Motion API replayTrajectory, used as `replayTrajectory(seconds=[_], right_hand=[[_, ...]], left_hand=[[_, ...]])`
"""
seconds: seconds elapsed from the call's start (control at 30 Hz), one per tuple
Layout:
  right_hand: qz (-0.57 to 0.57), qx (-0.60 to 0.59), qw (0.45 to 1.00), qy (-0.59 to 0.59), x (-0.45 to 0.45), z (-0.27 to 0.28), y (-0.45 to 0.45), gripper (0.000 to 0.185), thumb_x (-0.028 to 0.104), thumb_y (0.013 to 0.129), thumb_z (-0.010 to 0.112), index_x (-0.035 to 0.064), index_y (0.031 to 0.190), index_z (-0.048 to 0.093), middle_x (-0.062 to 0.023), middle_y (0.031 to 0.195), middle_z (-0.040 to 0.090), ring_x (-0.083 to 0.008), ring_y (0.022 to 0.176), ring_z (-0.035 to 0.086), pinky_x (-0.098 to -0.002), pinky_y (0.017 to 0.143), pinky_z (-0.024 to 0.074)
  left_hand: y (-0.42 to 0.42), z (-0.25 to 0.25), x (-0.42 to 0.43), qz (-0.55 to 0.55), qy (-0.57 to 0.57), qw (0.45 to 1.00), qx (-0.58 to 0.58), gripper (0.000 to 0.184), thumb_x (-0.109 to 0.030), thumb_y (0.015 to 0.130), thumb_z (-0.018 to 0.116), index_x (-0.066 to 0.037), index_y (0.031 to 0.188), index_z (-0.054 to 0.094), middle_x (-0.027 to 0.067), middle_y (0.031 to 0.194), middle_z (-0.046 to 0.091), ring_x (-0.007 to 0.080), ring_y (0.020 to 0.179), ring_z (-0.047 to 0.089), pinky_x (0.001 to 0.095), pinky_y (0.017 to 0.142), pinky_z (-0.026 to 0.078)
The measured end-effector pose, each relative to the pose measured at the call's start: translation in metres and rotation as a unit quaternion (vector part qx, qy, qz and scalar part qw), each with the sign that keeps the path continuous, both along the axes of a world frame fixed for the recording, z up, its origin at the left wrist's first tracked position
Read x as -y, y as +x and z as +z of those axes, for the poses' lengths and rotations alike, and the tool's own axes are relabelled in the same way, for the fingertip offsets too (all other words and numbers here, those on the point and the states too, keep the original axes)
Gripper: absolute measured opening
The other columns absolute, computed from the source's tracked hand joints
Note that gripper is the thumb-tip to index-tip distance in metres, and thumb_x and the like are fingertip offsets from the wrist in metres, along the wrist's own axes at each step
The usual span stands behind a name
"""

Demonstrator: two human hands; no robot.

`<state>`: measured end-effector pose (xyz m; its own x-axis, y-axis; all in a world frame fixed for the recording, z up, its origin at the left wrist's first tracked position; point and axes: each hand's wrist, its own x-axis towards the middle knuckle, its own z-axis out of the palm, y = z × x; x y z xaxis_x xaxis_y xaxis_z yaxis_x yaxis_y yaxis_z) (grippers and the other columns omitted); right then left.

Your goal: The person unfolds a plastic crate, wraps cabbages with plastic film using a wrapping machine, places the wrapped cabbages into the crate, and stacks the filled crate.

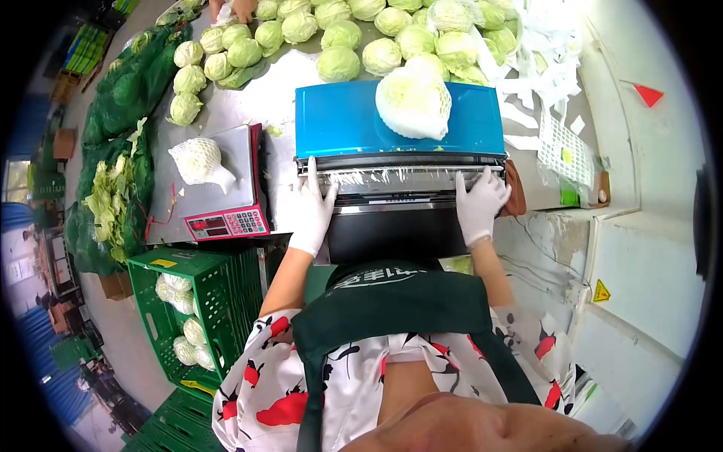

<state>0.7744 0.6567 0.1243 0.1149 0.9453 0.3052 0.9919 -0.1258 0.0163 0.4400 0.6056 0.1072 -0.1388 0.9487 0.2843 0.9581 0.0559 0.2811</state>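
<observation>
My left hand (312, 205), in a white glove, rests at the left end of the clear film (395, 178) on the wrapping machine (327, 120), its fingers spread. At the film's right end is my right hand (480, 200), also gloved, with its fingertips on the film's edge; whether it pinches the film is too small to tell. A cabbage in a white foam net (414, 105) lies on the machine's blue top, beyond both hands. Another netted cabbage (199, 161) sits on the scale (237, 162) to the left.
Loose cabbages (339, 63) cover the table's far side. Foam nets (561, 147) lie at the right. A green crate (207, 282) with netted cabbages stands below left, near green mesh sacks (124, 98). Another person's hands (239, 9) show at the top left.
</observation>
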Motion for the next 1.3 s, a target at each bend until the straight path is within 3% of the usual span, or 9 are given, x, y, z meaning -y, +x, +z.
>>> replayTrajectory(seconds=[0.13,0.2,0.37,0.47,0.57,0.73,1.03,1.2,1.3], right_hand=[[0.052,-0.353,0.933,-0.039,-0.023,-0.008,0.015,0.028,0.023,0.093,0.065,0.0021,0.111,0.07,-0.009,0.099,0.07,-0.0241,0.104,0.059,-0.0371,0.104,0.0383],[0.062,-0.671,0.723,-0.148,-0.019,0.058,0.031,0.022,0.011,0.093,0.065,-0.0047,0.108,0.07,-0.0014,0.097,0.07,-0.0094,0.09,0.06,-0.0233,0.082,0.0457],[0.351,-0.621,0.643,-0.277,-0.017,0.202,0.075,0.011,0.008,0.078,0.071,-0.0026,0.077,0.068,-0.0048,0.077,0.066,-0.0161,0.077,0.062,-0.0284,0.084,0.0484],[0.312,-0.585,0.717,-0.214,-0.071,0.215,0.075,0.038,0.013,0.07,0.078,-0.0028,0.103,0.066,-0.0126,0.103,0.066,-0.024,0.102,0.061,-0.0331,0.1,0.0427],[0.373,-0.436,0.799,-0.182,-0.161,0.163,0.034,0.098,0.025,0.065,0.087,0.0002,0.145,0.038,-0.0218,0.145,0.045,-0.0309,0.137,0.04,-0.0383,0.116,0.0292],[0.448,-0.34,0.792,-0.236,-0.214,0.05,-0.012,0.141,0.038,0.046,0.098,-0.0034,0.154,0.018,-0.0277,0.151,0.035,-0.0378,0.142,0.034,-0.0396,0.118,0.0263],[0.192,-0.735,0.543,-0.357,-0.123,0.044,-0.011,0.059,0.031,0.097,0.056,0.0032,0.146,0.039,-0.014,0.14,0.049,-0.0216,0.13,0.048,-0.0348,0.108,0.039],[0.082,-0.784,0.38,-0.483,-0.002,0.105,-0.013,0.057,0.038,0.098,0.052,0.0051,0.144,0.043,-0.0108,0.136,0.054,-0.0186,0.126,0.051,-0.034,0.104,0.043],[-0.033,-0.735,0.455,-0.501,0.071,0.062,0.007,0.062,0.047,0.097,0.053,0.0041,0.142,0.047,-0.011,0.132,0.057,-0.0194,0.119,0.055,-0.0352,0.098,0.0477]], left_hand=[[0.007,0.008,-0.019,0.032,-0.071,0.843,0.532,0.045,-0.008,0.091,0.065,-0.005,0.136,0.058,0.0054,0.087,0.066,0.0161,0.088,0.059,0.0305,0.083,0.048],[-0.011,0.049,-0.013,-0.119,-0.123,0.878,0.447,0.025,-0.008,0.093,0.063,-0.004,0.116,0.072,0.0047,0.086,0.069,0.0146,0.081,0.059,0.0288,0.079,0.048],[-0.059,0.174,-0.009,-0.27,-0.256,0.732,0.571,0.018,-0.016,0.086,0.074,0.0,0.093,0.079,0.0047,0.073,0.065,0.0175,0.07,0.061,0.0347,0.068,0.05],[-0.024,0.194,-0.066,-0.242,-0.05,0.674,0.696,0.12,-0.045,0.072,0.086,0.002,0.156,0.015,0.0242,0.157,0.03,0.0356,0.143,0.037,0.0504,0.116,0.03],[-0.01,0.12,-0.162,-0.27,-0.071,0.857,0.433,0.136,-0.039,0.059,0.094,0.0,0.157,0.008,0.0242,0.162,0.016,0.0351,0.15,0.019,0.0416,0.121,0.019],[0.054,0.05,-0.213,-0.293,-0.161,0.88,0.338,0.141,-0.034,0.051,0.097,0.003,0.155,0.009,0.0289,0.154,0.029,0.04,0.145,0.03,0.0402,0.12,0.025],[0.074,0.059,-0.104,-0.168,-0.274,0.57,0.756,0.085,-0.011,0.084,0.074,0.0,0.153,0.025,0.0114,0.148,0.044,0.0195,0.134,0.044,0.0356,0.112,0.038],[0.064,0.093,0.004,-0.179,-0.399,0.557,0.706,0.079,-0.023,0.09,0.07,0.001,0.152,0.027,0.0126,0.146,0.047,0.0214,0.133,0.045,0.0364,0.113,0.037],[0.063,0.072,0.057,-0.168,-0.469,0.506,0.704,0.084,-0.039,0.094,0.064,0.002,0.154,0.022,0.0144,0.149,0.044,0.0236,0.136,0.042,0.0378,0.114,0.035]])
